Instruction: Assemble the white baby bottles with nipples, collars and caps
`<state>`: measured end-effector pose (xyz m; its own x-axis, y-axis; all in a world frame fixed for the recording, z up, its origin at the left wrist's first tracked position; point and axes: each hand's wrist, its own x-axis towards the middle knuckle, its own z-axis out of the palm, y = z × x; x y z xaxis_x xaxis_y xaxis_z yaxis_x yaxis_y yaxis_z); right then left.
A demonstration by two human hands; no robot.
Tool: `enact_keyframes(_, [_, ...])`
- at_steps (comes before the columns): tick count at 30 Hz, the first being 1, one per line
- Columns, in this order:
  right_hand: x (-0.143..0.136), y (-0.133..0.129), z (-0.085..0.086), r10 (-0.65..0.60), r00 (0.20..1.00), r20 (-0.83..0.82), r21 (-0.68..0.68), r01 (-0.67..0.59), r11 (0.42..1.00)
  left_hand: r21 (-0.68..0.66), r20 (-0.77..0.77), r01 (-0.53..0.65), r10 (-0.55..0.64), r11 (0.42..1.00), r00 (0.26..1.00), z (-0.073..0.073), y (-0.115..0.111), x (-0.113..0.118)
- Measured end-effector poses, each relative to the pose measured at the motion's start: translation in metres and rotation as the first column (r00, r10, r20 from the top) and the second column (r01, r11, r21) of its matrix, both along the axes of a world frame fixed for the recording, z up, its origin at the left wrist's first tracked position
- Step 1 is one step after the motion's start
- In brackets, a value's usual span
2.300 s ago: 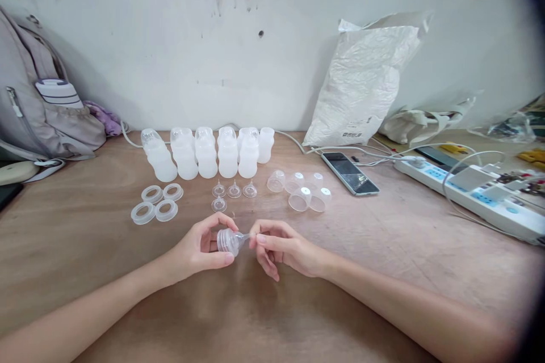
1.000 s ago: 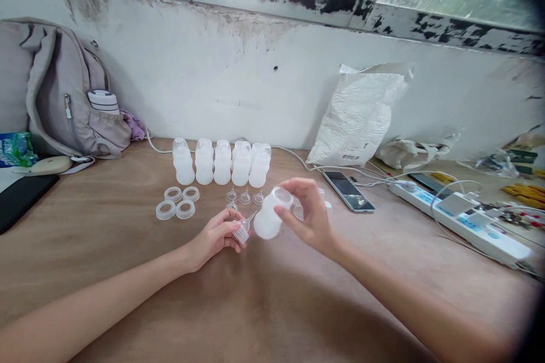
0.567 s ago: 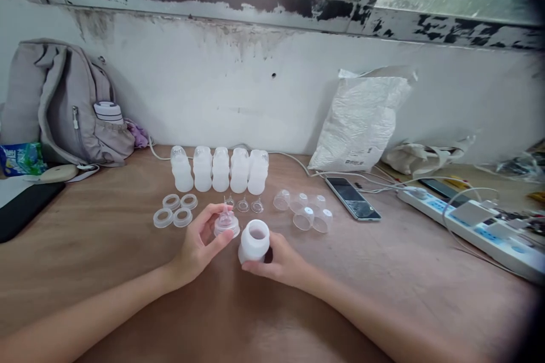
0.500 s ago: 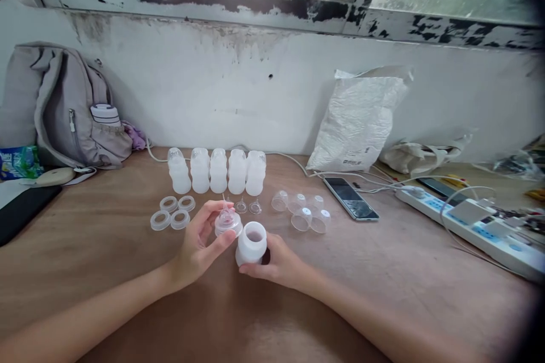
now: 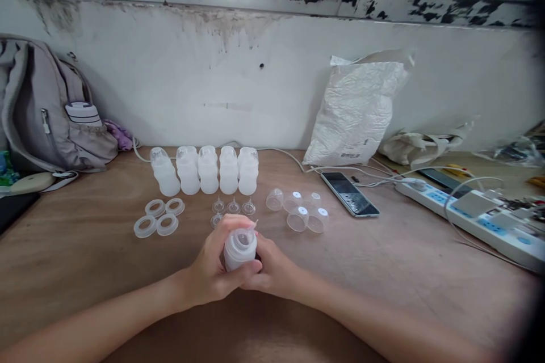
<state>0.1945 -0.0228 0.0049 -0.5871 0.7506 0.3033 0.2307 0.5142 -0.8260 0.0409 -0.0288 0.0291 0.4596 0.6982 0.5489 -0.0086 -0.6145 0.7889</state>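
A small white baby bottle (image 5: 233, 264) is between my two hands, above the near part of the table. On its mouth sits a collar ring (image 5: 231, 244) with a clear nipple (image 5: 248, 233) whose tip leans to the right. My left hand (image 5: 212, 272) is closed around the ring, fingers behind and thumb in front. My right hand (image 5: 275, 267) grips the bottle from the right; its fingers are partly hidden. Just beyond lie several loose clear nipples (image 5: 233, 207). Loose collar rings (image 5: 145, 227) rest to the left, and clear dome caps (image 5: 297, 219) to the right.
A row of capped bottles (image 5: 208, 173) stands near the wall. Right of the caps lie a phone (image 5: 351, 195) and a power strip (image 5: 468, 218) with cables. A white plastic package (image 5: 360, 110) leans on the wall; a backpack (image 5: 55, 108) stands at left.
My left hand has moved right and brought the collar ring with the nipple from beside the bottle onto its mouth. My right hand still holds the bottle. The camera view has shifted slightly.
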Motion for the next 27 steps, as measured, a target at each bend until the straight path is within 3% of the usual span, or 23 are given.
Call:
enact_keyframes(6, [0.0, -0.003, 0.009, -0.011, 0.999, 0.044, -0.069, 0.014, 0.998, -0.249, 0.016, 0.082, -0.081, 0.965, 0.997, 0.01, -0.003, -0.002])
enact_keyframes(21, [0.0, -0.005, 0.012, -0.046, 0.997, 0.064, -0.071, 0.051, 0.996, -0.35, 0.265, 0.13, -0.035, 0.928, 0.964, -0.005, -0.006, 0.004])
enact_keyframes(27, [-0.001, -0.005, 0.011, -0.039, 0.996, 0.086, -0.048, 0.043, 0.998, -0.401, 0.223, 0.199, -0.116, 0.894, 0.968, -0.004, -0.006, 0.0])
